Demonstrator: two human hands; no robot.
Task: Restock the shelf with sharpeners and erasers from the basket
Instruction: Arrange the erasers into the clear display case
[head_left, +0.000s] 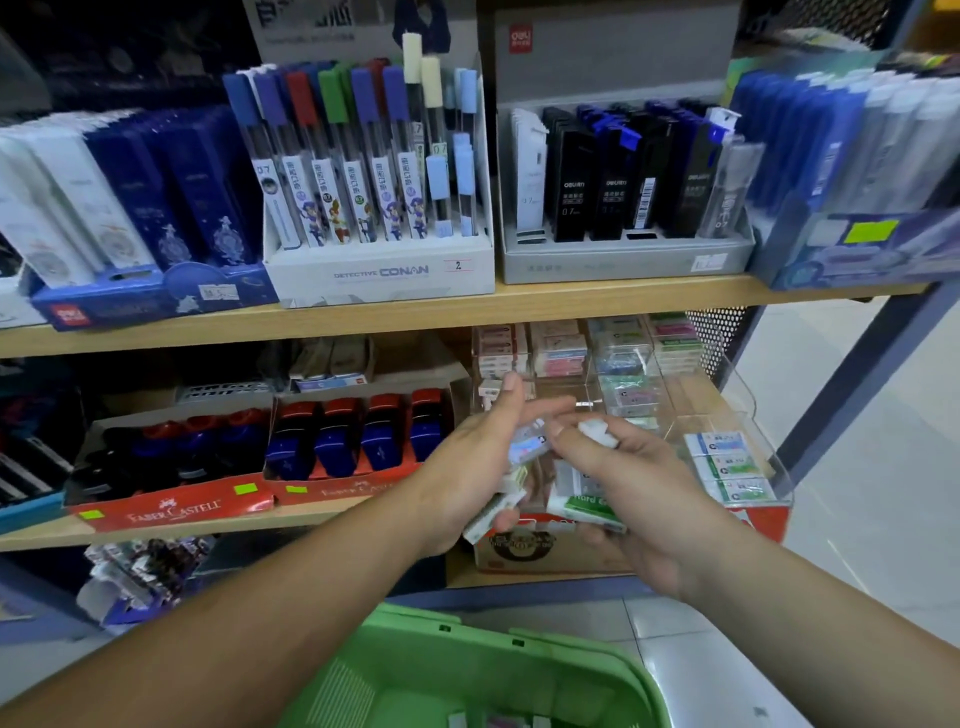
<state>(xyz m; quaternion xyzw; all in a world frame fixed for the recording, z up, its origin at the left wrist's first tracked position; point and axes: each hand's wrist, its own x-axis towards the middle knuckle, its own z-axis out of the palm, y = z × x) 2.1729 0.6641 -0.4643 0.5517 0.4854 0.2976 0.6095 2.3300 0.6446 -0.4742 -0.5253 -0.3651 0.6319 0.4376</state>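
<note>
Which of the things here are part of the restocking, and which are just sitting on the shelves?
Part of the job:
- left hand and right hand, both holding erasers
- green basket
- clear eraser tray
- sharpeners

Just sitting there:
- pencil lead tubes
- black lead cases
- blue boxes

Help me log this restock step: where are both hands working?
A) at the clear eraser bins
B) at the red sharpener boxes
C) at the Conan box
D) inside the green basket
A: the left hand and right hand hold erasers in front of the clear bins.
</note>
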